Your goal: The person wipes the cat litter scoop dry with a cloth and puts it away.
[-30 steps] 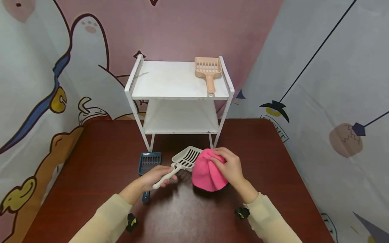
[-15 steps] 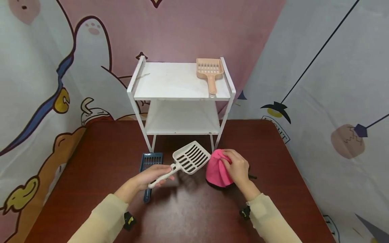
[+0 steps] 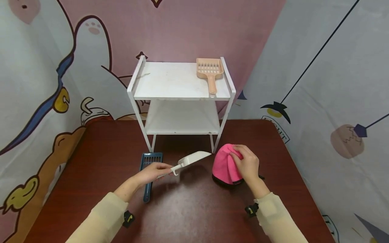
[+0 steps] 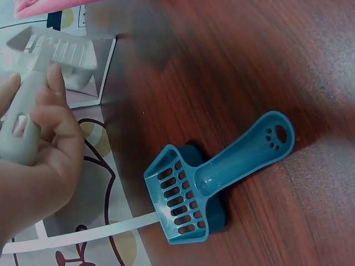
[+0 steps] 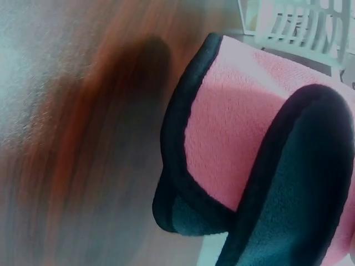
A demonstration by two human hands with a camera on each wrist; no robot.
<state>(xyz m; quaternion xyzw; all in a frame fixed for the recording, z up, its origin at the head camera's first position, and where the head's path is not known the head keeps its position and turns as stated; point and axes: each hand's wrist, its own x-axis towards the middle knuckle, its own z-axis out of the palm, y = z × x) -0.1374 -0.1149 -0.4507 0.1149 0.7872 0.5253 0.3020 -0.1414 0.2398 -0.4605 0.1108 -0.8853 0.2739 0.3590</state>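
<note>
Gripping a white scoop (image 3: pixel 195 157), the left hand (image 3: pixel 153 171) hovers curled; the right hand (image 3: pixel 248 162) seemingly pinches pink cloth (image 3: pixel 224 165).

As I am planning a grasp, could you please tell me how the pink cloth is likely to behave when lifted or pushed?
The pink cloth is probably floppy, as it gathers into folds beneath the right hand. Its fuzzy-looking surface is unlikely to be slippery. Pushed, it would probably crumple, since its black edging bends in loose curves.

An off-white slotted plastic scoop (image 3: pixel 193 158) was held aloft by its handle, its head tilted; a pink, black-edged fabric cloth (image 3: pixel 224 165) hung bunched in folds, just beside the scoop's tip.
</note>
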